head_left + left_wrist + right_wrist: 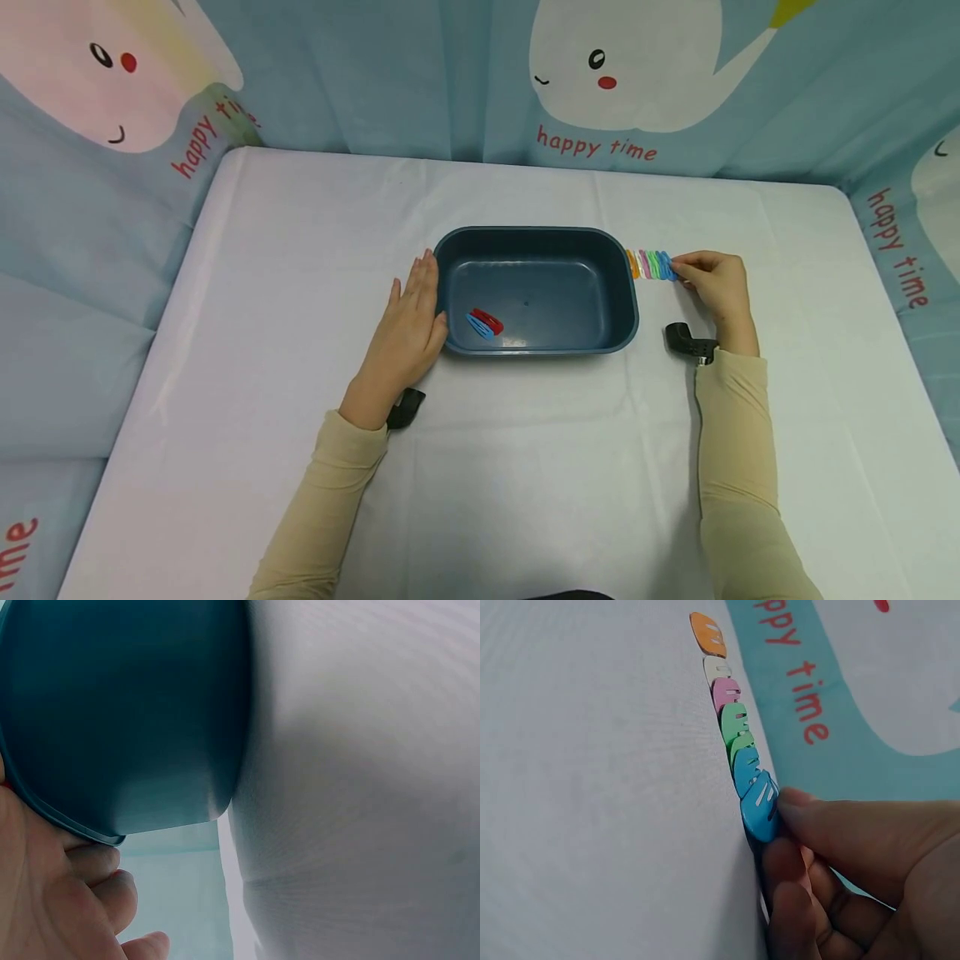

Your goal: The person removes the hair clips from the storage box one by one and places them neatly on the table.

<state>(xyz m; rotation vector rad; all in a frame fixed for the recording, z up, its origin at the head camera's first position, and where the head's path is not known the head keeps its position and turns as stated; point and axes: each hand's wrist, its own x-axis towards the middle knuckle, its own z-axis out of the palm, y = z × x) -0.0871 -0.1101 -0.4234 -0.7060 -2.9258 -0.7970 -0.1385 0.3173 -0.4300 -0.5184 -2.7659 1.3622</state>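
Observation:
A dark blue-grey plastic basin (536, 346) stands on the table, with a red hair clip (489, 320) and a blue hair clip (478, 326) lying together inside at its left. My left hand (407, 333) rests along the basin's left rim, fingers straight; the left wrist view shows its fingers by the rim. Right of the basin runs a row of snap hair clips in orange (708, 634), white, pink (725, 693), green (735, 724) and blue. At the near end of that row, my right hand (716, 279) pinches a blue hair clip (760, 812) between thumb and finger.
The white-covered table (525, 467) reaches to a blue curtain (390, 75) with printed whales at the back and sides. A black wrist camera (688, 342) sits at the right wrist, and another (407, 408) at the left.

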